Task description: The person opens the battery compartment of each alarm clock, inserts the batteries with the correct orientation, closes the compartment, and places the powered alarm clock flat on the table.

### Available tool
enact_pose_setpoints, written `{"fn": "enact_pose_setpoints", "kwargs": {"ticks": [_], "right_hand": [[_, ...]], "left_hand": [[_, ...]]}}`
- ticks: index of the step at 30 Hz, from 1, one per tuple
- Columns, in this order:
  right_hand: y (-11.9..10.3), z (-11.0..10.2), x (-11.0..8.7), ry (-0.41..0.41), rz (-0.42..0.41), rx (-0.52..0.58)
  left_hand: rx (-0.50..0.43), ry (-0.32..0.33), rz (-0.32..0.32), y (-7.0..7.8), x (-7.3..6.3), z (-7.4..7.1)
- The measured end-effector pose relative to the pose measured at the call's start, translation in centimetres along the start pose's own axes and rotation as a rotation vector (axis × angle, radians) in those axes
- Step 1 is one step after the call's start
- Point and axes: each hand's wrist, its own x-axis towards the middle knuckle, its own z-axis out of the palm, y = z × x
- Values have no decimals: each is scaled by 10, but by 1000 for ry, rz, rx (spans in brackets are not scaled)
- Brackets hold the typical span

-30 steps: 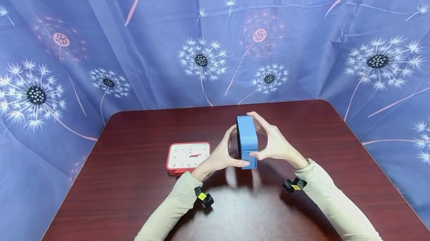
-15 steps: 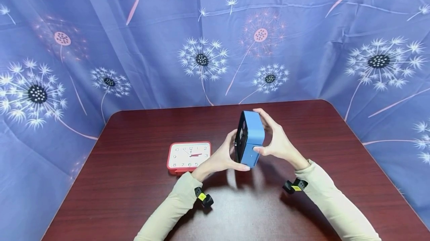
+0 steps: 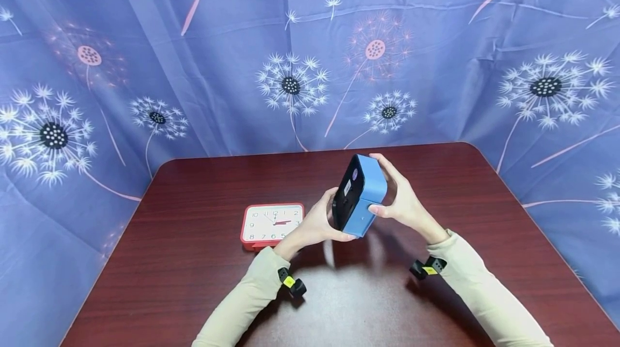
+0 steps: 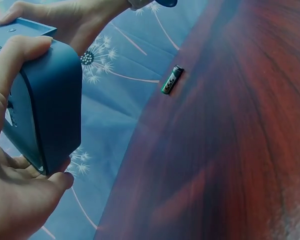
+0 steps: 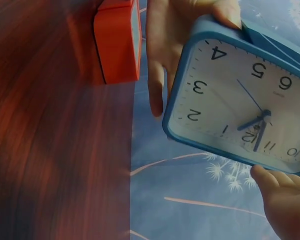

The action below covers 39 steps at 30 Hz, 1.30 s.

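Observation:
Both hands hold a blue alarm clock (image 3: 375, 181) above the table, tilted with its black back turned to the left. My left hand (image 3: 317, 223) grips its lower left part, thumb along the near edge and fingers reaching behind. On the clock's right side my right hand (image 3: 404, 202) holds on, thumb on the near edge and fingers on the far edge. The back carries a white label and a round sticker. In the right wrist view the dial (image 5: 230, 95) appears upside down. A red alarm clock (image 3: 273, 223) stands on the table left of my left hand.
A battery (image 4: 172, 80) lies near the edge of the dark wooden table (image 3: 194, 191) in the left wrist view; I cannot make it out in the head view. A blue dandelion-patterned cloth (image 3: 218, 56) hangs behind and beside the table.
The blue clock has turned from nearly edge-on to tilted, bringing its black back into view. My right hand has shifted slightly rightward and up with it. The red clock stays put.

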Motion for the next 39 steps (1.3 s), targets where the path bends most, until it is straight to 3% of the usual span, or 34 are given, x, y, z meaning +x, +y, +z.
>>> {"fn": "enact_pose_setpoints", "kwargs": {"ticks": [8, 15, 19, 22, 30, 39], "right_hand": [[-1, -12, -3, -99, 93, -48], [1, -21, -2, -194, 67, 136], [1, -25, -1, -190, 71, 135], [0, -28, -1, -180, 94, 61], [-6, -36, -4, -214, 180, -305], [-8, -39, -5, -282, 199, -439]], "left_hand": [[20, 25, -16, 2, -1, -3], [79, 28, -37, 2, -2, -8], [121, 26, -47, 3, -2, -10], [134, 26, -51, 4, -3, -10], [214, 22, -61, 1, -3, -11], [295, -3, -57, 0, -3, -13]]}}
